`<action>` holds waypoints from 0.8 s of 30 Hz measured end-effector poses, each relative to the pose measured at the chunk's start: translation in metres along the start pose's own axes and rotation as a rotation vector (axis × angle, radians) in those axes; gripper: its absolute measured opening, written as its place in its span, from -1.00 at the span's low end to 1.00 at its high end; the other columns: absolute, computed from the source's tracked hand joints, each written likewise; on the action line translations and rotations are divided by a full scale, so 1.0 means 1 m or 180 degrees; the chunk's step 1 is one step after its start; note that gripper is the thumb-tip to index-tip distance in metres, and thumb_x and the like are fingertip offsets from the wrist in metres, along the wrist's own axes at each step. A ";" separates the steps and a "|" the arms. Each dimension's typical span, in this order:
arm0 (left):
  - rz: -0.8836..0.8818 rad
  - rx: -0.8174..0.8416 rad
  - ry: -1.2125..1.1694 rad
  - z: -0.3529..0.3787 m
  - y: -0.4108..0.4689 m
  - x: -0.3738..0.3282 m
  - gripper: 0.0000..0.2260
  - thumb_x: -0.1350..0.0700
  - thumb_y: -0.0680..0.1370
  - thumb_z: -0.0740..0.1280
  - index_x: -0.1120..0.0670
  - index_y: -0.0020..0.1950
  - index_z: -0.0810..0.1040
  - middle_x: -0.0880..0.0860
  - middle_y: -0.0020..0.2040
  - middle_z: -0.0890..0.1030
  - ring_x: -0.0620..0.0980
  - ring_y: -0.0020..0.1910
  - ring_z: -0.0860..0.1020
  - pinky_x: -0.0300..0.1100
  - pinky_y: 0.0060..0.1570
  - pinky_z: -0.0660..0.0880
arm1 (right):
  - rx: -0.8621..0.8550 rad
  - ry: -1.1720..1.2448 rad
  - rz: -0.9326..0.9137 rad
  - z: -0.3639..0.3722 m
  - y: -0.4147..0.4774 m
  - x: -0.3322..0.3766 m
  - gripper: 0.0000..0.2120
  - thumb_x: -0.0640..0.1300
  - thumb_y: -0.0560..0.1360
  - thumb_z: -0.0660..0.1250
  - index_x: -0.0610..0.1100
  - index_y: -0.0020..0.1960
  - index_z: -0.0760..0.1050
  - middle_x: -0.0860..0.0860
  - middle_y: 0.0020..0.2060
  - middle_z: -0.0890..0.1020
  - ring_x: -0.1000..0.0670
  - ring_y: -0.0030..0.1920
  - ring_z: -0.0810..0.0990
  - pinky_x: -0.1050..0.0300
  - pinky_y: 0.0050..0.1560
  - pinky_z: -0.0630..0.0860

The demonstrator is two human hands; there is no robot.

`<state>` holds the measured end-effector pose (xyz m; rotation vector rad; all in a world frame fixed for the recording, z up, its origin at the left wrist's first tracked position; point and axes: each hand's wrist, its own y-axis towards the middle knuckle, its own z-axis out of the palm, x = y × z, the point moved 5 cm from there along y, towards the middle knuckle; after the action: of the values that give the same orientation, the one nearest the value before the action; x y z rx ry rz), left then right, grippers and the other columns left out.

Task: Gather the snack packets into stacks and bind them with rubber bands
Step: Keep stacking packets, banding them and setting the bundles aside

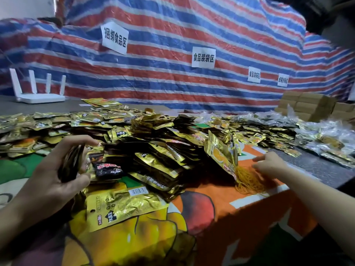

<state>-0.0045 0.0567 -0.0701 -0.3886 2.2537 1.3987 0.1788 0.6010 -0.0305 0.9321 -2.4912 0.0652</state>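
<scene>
Two hands noted: our left hand (55, 169) grips an upright stack (70, 164) of packets over the desk (249, 208); right hand (269, 164), fingers loose and holding nothing, touches the rubber bands (249, 182) beside the packet heap (153, 146).

Head view, sole camera: worn on the person's head, wide-angle, facing forward and down, close over the bench draped in orange fruit-print cloth (249, 198). Lower left, the left hand (48, 179); lower right, the right hand (269, 166); red-white-blue striped plastic tarpaulin (192, 93) fills the upper frame.
</scene>
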 end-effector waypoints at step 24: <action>-0.0518 -0.0310 -0.0336 0.000 0.005 -0.062 -0.49 0.09 0.31 0.36 -0.11 0.27 0.49 0.09 -0.21 0.42 0.22 -0.24 0.42 -0.05 -0.31 0.39 | -0.2002 0.0687 -0.3217 -0.013 -0.176 0.276 -0.86 -0.13 0.57 0.40 -0.21 0.00 0.63 -0.14 -0.05 0.64 -0.14 -0.05 0.60 -0.01 -0.07 0.51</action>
<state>0.0461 0.0585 -0.0345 -0.5062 2.0272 1.4133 0.1140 0.3013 0.0843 1.6166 -1.4400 -0.8294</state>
